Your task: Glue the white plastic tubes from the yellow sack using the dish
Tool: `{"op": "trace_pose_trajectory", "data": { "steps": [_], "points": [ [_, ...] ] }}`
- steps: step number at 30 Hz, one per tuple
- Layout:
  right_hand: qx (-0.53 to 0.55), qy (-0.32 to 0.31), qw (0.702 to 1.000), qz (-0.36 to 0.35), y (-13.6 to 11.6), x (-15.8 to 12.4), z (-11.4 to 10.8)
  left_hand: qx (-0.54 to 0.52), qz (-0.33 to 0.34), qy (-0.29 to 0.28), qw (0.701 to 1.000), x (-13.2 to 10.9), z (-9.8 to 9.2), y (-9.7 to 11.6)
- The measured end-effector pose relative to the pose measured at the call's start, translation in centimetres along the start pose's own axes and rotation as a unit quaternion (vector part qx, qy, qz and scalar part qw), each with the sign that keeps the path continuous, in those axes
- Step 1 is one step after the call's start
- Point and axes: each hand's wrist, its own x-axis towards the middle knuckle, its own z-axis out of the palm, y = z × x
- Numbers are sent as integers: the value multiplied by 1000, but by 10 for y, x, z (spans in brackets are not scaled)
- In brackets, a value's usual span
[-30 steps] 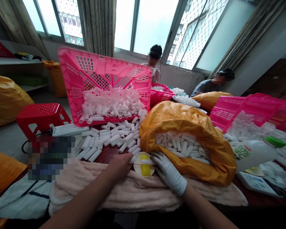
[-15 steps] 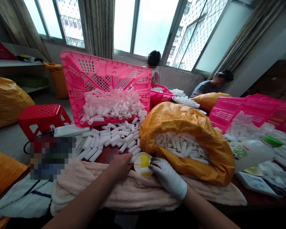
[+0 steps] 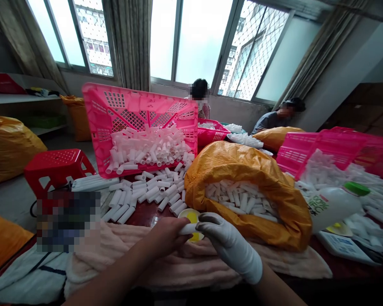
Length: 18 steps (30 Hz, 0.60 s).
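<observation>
My left hand (image 3: 167, 236) is bare and my right hand (image 3: 228, 238) wears a white glove. Both close on a short white tube (image 3: 187, 229) held between them. Just beneath it lies a round disc with a yellow centre (image 3: 193, 216), partly hidden by my hands. Beyond my right hand, an orange woven sack (image 3: 242, 163) gapes open, full of white tubes. Loose white tubes (image 3: 147, 191) lie on the dark red table (image 3: 143, 216) left of the disc. A tilted pink plastic crate (image 3: 115, 114) holds more tubes.
A pink towel (image 3: 178, 272) lies under my forearms. On the right are a pink crate (image 3: 319, 148), heaped tubes and a white bottle with a green cap (image 3: 333, 208). A red stool (image 3: 57, 170) stands on the floor. Two people sit by the windows (image 3: 199, 95) (image 3: 279, 117).
The tube has risen off the disc and is now gripped between both hands. My right hand has turned and closed over it. The view has tilted slightly.
</observation>
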Motion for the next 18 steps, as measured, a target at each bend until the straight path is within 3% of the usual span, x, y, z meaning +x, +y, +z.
{"op": "trace_pose_trajectory", "data": {
  "steps": [4, 6, 8, 10, 14, 16, 18],
  "points": [
    [-63, 45, 985, 157, 0, 4, 10, 110, -53, 28, 992, 2, 12, 19],
    [-95, 65, 971, 208, 1, 1, 20, 100, -67, 15, 993, 1, 14, 23],
    [-108, 70, 972, 195, -2, -5, 28, 25, -59, -18, 998, -2, 14, 24],
    [-111, 65, 983, 134, -9, -10, 32, -94, -38, -80, 992, -7, 13, 22],
    [-139, 42, 989, -19, -29, -12, 24, -283, 7, -227, 932, -16, 13, 28],
    [-152, 46, 987, -24, -33, -23, 12, -283, 27, -223, 932, -19, 7, 33],
    [-178, 71, 980, 48, -29, -50, -7, -197, 19, -141, 970, -22, -7, 28]
  ]
}}
